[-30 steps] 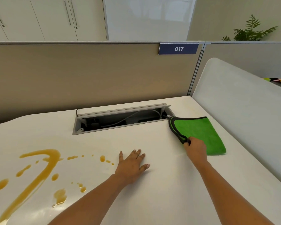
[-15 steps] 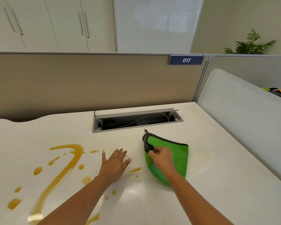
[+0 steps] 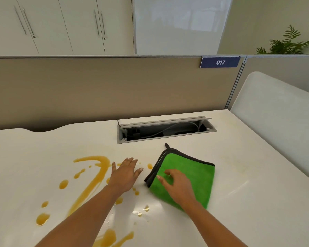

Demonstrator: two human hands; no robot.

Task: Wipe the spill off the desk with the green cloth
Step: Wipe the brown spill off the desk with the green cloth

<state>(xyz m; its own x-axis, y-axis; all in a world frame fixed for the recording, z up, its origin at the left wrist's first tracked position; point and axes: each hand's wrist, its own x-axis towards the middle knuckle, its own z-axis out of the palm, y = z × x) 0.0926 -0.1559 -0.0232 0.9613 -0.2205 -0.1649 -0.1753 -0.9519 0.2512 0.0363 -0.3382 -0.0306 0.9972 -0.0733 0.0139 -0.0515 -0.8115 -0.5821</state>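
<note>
Folded green cloth [image 3: 191, 168] is lying on the counter [image 3: 257, 202] beside the spill [image 3: 96, 175]. Flat left hand [image 3: 125, 173] is resting released; right hand [image 3: 178, 184] is hovering over the cloth, seemingly grasping nothing. Advisable: pressing palm flat, sweeping leftward.

A folded green cloth [image 3: 189, 168], edged in black, is laid flat on the white bench [image 3: 248, 202], near an open cable hatch [image 3: 166, 131]. The right hand [image 3: 178, 186] is set on it with fingers loosely bent. The left hand [image 3: 125, 173] is spread flat on the bench just beside it, among drops of an amber spill [image 3: 103, 164] streaked leftward.
</note>
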